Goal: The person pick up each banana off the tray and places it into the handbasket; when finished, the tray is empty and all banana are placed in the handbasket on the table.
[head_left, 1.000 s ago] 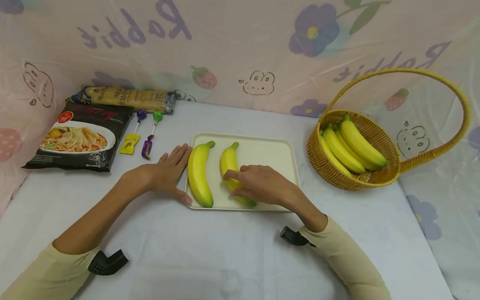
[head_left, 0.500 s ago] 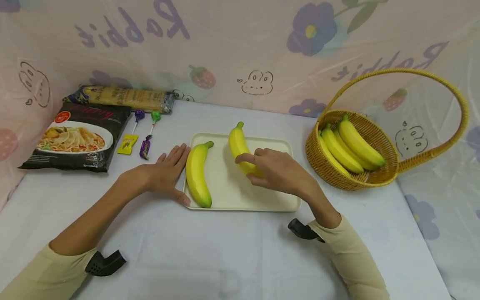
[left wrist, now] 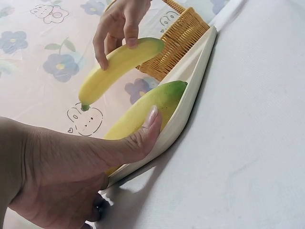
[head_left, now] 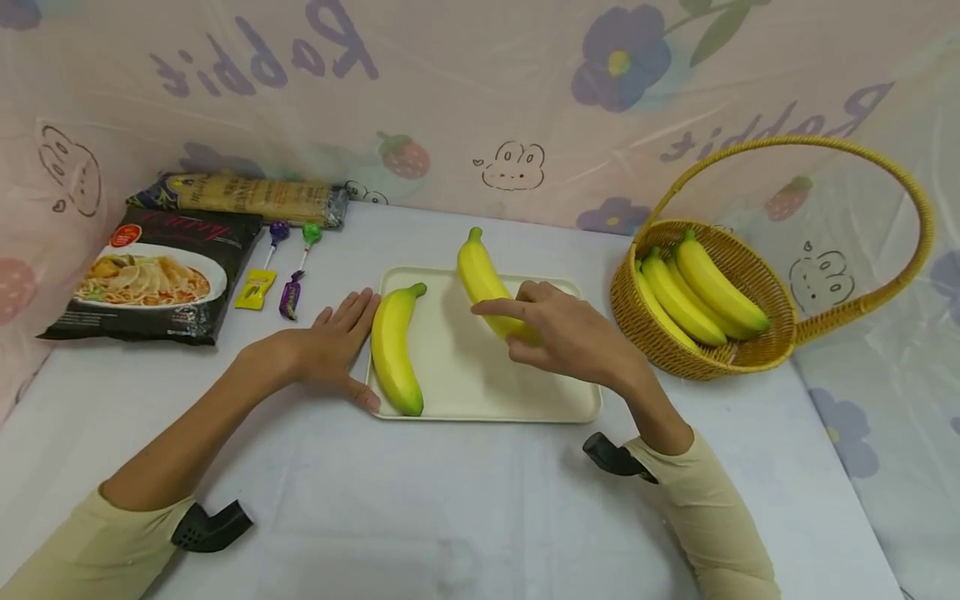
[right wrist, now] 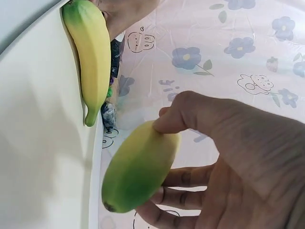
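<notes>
Two hands at work over a cream tray (head_left: 525, 400). Nearest, the left hand (head_left: 330, 346) flat on the table, fingers straight, pressed against the tray's left rim, thumb tip touching the rim beside the resting banana (head_left: 393, 350); gripping nothing. Unmoved from a second ago, as is that banana, lying along the tray's left side.

Further in, the right hand (head_left: 570, 337) curled round the lower end of a second banana (head_left: 483, 279), thumb on one side, fingers wrapped under it, index finger stretched along the fruit. A second ago flat on the tray beneath the palm; half a second ago just raised; now clear of the tray surface, stem end tilted up and away, pointing past the far rim. Judged a lift well under way, with the fruit carried somewhat rightward.

Beyond, to the right, a wicker basket (head_left: 652, 333) with several bananas inside, apart from the lifted one. Far left, a noodle packet (head_left: 150, 283), two lollipops (head_left: 292, 267) and a long pasta pack (head_left: 255, 196) against the backdrop.
</notes>
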`<state>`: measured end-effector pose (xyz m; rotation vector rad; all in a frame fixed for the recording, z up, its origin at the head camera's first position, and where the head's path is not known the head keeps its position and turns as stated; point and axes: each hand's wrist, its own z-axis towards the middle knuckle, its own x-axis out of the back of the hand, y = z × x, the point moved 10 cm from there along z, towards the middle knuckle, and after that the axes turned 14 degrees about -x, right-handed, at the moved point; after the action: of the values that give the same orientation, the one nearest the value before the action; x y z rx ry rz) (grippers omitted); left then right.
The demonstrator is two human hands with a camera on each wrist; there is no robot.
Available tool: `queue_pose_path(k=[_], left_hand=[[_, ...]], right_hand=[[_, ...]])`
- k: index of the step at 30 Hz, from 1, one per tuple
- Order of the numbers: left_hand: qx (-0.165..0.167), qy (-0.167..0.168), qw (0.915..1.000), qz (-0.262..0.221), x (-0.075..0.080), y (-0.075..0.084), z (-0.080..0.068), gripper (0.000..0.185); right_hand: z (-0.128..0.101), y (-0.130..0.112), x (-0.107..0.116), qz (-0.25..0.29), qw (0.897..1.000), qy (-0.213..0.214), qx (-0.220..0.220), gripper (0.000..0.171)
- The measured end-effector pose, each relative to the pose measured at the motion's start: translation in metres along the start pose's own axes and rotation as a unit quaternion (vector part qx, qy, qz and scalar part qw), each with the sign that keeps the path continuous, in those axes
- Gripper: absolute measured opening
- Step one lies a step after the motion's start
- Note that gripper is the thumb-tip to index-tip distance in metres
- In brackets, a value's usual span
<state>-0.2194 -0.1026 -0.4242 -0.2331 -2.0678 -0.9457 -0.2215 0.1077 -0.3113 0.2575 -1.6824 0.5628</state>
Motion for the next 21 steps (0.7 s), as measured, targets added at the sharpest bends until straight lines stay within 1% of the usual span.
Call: queue_pose_path(k=[3, 7, 10, 13, 20, 21], left_hand=[[-0.003, 0.004, 1.0, 0.002, 0.001, 0.0, 0.0, 0.152], [-0.003, 0.0, 1.0, 0.0, 0.0, 0.0, 0.001, 0.152], [-0.003, 0.001, 1.0, 0.001, -0.001, -0.002, 0.002, 0.153], [-0.004, 0.006, 1.0, 0.003, -0.006, -0.011, 0.006, 0.159], [-0.001, 0.003, 1.0, 0.008, -0.005, -0.01, 0.005, 0.158], [0.0, 0.005, 1.0, 0.007, -0.006, -0.013, 0.006, 0.16]], right_hand=[[-0.002, 0.003, 0.005, 0.018, 1.0, 0.004, -0.002, 0.052], [-0.004, 0.008, 0.011, 0.053, 0.999, 0.009, -0.004, 0.051], [-0.007, 0.009, 0.017, 0.072, 0.997, 0.023, 0.0, 0.051], [-0.009, 0.011, 0.023, 0.08, 0.996, 0.038, -0.002, 0.051], [-0.015, 0.021, 0.037, 0.083, 0.995, 0.052, -0.021, 0.051], [-0.016, 0.024, 0.04, 0.082, 0.995, 0.056, -0.023, 0.051]])
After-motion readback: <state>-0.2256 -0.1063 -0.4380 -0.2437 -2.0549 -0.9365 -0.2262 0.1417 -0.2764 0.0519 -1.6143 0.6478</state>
